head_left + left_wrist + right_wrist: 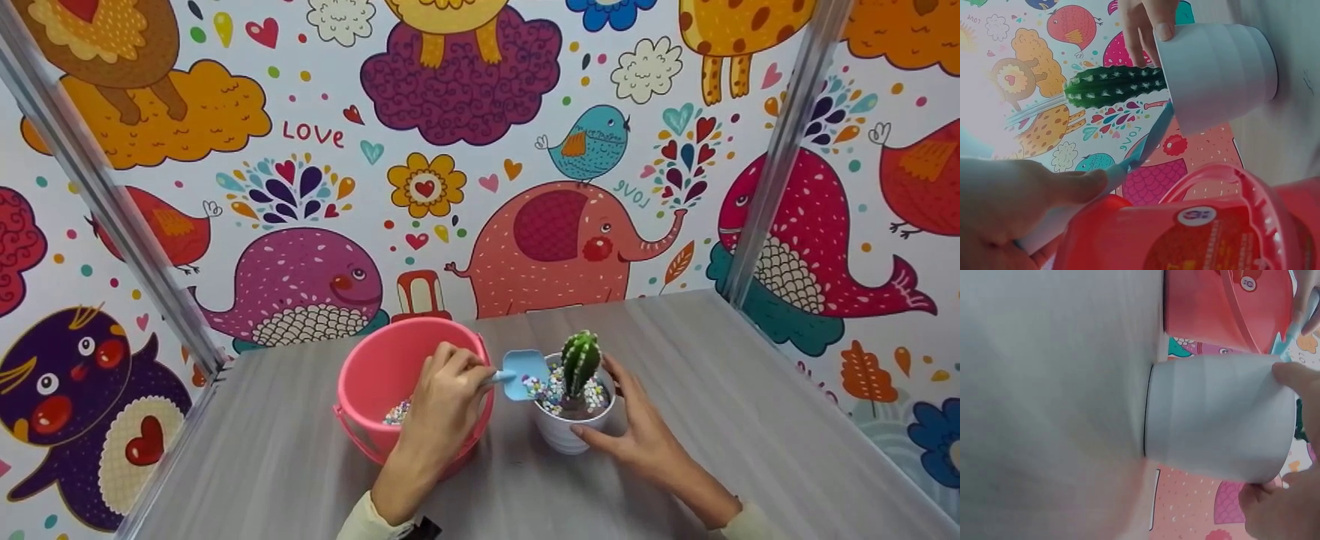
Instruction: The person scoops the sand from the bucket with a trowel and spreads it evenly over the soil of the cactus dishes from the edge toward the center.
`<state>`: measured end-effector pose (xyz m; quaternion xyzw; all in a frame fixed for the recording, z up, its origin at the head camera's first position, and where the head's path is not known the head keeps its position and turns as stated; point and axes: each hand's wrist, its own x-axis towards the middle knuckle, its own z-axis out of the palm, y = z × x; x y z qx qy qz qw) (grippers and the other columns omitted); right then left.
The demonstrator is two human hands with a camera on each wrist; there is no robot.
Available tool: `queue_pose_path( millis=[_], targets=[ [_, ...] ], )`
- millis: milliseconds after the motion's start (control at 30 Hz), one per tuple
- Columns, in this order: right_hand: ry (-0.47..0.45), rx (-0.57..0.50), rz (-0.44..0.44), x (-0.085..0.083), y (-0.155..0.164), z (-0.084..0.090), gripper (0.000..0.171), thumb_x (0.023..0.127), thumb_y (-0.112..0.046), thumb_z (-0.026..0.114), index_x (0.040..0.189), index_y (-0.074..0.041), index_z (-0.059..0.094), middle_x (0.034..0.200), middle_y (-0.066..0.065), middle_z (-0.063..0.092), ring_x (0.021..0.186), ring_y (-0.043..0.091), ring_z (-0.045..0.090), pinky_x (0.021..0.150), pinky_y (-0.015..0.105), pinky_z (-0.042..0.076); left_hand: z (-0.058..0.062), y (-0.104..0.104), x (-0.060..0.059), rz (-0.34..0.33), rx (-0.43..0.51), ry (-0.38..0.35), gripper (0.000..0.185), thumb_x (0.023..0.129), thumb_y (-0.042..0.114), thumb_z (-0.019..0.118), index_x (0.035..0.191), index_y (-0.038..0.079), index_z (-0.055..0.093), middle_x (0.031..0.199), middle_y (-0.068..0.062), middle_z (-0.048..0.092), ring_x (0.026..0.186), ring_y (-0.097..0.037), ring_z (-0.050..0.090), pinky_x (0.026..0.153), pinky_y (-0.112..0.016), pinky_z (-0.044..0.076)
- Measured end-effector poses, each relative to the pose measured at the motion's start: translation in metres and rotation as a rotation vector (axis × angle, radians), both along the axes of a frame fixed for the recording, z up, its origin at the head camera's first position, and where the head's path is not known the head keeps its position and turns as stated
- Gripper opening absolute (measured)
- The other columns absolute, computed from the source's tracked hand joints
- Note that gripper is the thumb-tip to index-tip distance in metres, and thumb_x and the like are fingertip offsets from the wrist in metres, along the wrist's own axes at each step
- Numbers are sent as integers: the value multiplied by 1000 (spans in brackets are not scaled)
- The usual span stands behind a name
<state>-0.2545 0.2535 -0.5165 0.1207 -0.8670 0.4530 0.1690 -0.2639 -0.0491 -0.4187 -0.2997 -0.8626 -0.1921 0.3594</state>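
Both forearms came in from the bottom of the head view, nearest the camera. Left hand point(439, 409) was over the pink bucket point(375, 367), fingers curled tight around the handle of a small blue scoop point(523, 373). The scoop's blade sat right at the rim of the white pot point(564, 435), over the coloured pebbles point(551, 390) packed around a green cactus point(581, 360). Right hand point(637, 427) cupped the pot from the side, thumb in front and fingers round the back. Bucket and pot stood just beside each other on the grey worktop point(750, 420), and a few pebbles lay inside the bucket too.

Left wrist view was sideways: the left hand point(1010, 208) pinching the scoop handle point(1129, 166) up close, bucket rim point(1213, 185) below, cactus point(1112, 85) sticking out of the pot point(1219, 73), and right-hand fingers point(1145, 28) on the pot's rim.

Right wrist view mostly showed the pot wall point(1213, 416) standing on the worktop point(1044, 410), thumb point(1297, 382) pressed against it and fingers point(1275, 512) on the opposite side, bucket point(1213, 304) just beyond.
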Motion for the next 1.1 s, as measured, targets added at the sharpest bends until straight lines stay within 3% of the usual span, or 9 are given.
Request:
queue_pose_path(
  millis=[167, 367, 600, 700, 867, 1100],
  targets=[
    [84, 28, -61, 2, -7, -1, 113, 78, -39, 100, 167, -11, 37, 161, 14, 51, 142, 33, 57, 112, 60, 50, -2, 2, -2, 29, -50, 82, 34, 77, 26, 99, 106, 14, 88, 101, -3, 77, 100, -18, 59, 80, -32, 54],
    [76, 26, -62, 2, -7, -1, 111, 79, -43, 99, 166, -12, 38, 159, 16, 52, 139, 36, 59, 111, 61, 51, -2, 2, -2, 35, -52, 122, 32, 78, 25, 98, 106, 13, 88, 100, -3, 77, 98, -18, 59, 79, -32, 53],
    [9, 20, 30, 1, 0, -2, 113, 84, -45, 93, 172, -19, 26, 174, 13, 36, 159, 41, 39, 122, 73, 35, -1, 1, 0, 58, -68, 145, 32, 79, 22, 98, 109, 15, 88, 103, -4, 77, 100, -19, 60, 80, -32, 55],
    [-7, 14, 43, 1, 1, -3, 113, 85, -46, 93, 172, -23, 25, 176, 12, 33, 160, 42, 38, 122, 72, 35, -1, 1, 1, 66, -78, 155, 32, 80, 23, 97, 110, 16, 88, 103, -4, 77, 100, -19, 59, 80, -32, 55],
    [1, 7, 31, 1, 0, -3, 113, 84, -46, 94, 172, -24, 26, 176, 9, 35, 155, 40, 45, 121, 66, 40, -2, 4, 4, 48, -101, 155, 31, 81, 23, 97, 109, 17, 88, 102, -2, 77, 99, -18, 57, 80, -31, 53],
    [30, 17, -28, 3, -6, -1, 113, 81, -42, 98, 170, -17, 32, 169, 12, 45, 149, 40, 52, 117, 63, 46, -1, 5, 8, -30, -125, 172, 27, 82, 20, 96, 107, 16, 87, 102, -1, 77, 100, -17, 59, 83, -32, 53]
  ],
)
